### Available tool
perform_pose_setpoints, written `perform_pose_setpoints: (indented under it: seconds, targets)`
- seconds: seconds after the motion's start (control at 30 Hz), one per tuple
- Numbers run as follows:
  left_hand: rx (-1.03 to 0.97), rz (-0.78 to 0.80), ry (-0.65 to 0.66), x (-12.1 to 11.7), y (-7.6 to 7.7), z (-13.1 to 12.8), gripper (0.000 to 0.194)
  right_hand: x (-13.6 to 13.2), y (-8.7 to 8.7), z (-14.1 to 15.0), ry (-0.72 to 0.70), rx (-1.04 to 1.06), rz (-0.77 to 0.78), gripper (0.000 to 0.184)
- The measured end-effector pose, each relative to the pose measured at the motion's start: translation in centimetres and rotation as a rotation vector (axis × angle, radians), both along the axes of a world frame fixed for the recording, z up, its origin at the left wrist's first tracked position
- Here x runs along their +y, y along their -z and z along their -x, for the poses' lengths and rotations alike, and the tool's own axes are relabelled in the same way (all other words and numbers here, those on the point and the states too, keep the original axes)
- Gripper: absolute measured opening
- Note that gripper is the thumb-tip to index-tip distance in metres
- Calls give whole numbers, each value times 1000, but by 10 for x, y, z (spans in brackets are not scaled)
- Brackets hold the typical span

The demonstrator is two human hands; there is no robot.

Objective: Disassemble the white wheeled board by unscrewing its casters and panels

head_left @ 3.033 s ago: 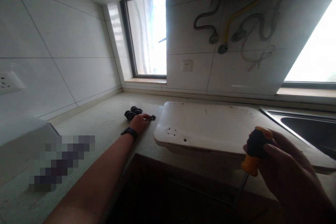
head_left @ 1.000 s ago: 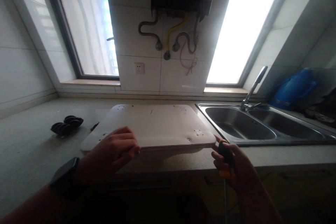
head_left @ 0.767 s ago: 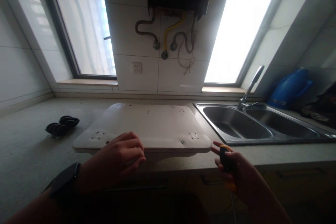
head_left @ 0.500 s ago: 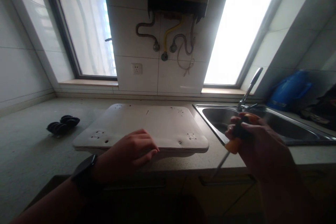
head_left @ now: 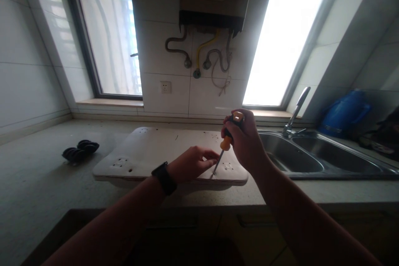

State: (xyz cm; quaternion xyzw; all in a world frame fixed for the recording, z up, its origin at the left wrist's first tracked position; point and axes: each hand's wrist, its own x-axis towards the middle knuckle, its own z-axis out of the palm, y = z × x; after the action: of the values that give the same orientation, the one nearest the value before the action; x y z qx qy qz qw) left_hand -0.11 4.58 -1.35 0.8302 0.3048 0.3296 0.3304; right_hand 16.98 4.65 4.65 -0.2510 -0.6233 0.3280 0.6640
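R hand (head_left: 245, 139) wrapped round screwdriver (head_left: 226, 143), tip down at near-right hole (head_left: 214, 174) of white board (head_left: 162, 149). L hand (head_left: 191, 163) curled just left of shaft, fingertips right by it; can't tell if pinching it or only alongside. Board lies on counter (head_left: 280, 190), left of sink (head_left: 289, 153), close to counter's near edge. Risks: tip could skid out b/c shaft's tilted, scratching board or jabbing L fingers, v. close. Hard push nr board's edge might rock/slide it, as neither hand clearly pins it. Black wheel-like pcs (head_left: 80, 152) on counter, left of board.
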Motion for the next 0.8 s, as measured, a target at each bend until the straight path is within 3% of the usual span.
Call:
perform_pose_setpoints:
  seconds: [0.3, 0.8]
  targets:
    - [-126, 69, 59, 7, 15, -9, 27, 4, 0, -4, 2, -31, 18, 33]
    - [-168, 96, 55, 9, 19, -17, 23, 7, 0, -14, -10, 7, 100, 34]
